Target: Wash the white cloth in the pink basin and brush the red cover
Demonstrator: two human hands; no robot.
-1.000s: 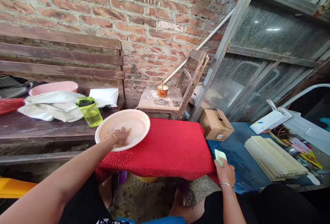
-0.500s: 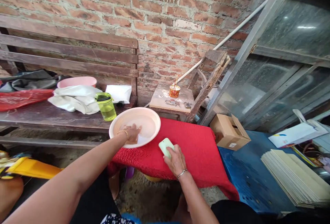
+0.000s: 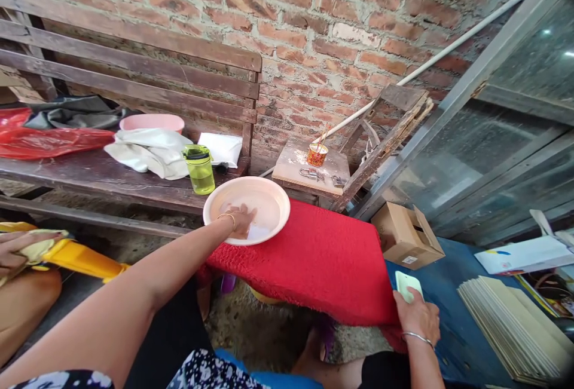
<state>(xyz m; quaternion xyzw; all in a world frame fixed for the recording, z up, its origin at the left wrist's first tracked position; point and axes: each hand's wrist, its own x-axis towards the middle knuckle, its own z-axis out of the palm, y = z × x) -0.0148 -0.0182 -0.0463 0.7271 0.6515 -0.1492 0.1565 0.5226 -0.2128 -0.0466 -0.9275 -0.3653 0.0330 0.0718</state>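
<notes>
My left hand [image 3: 242, 221], with a bangle at the wrist, dips into cloudy water in a pale pink basin [image 3: 208, 221]. Its fingers are spread, and nothing shows in them. The basin stands at the left end of a table covered with a red cloth [image 3: 314, 257]. Out to the right, my right hand [image 3: 419, 317] grips a mint-green phone [image 3: 407, 285] by its lower part. That hand is over the blue surface [image 3: 466, 317], beside the cloth's right edge.
On the wooden bench [image 3: 85, 174] are a green water bottle [image 3: 200, 174], white cloth [image 3: 147, 153] and a pink tub [image 3: 152, 122]. A chair holds a red cup [image 3: 317, 155]. Rightward are a cardboard box [image 3: 399, 239] and stacked boards [image 3: 506, 323]. Another person's hand [image 3: 22, 248] holds something yellow.
My right hand has carried the phone rightward, from above the red cloth to above the blue surface. My left hand remains in the basin. The camera view has shifted slightly.
</notes>
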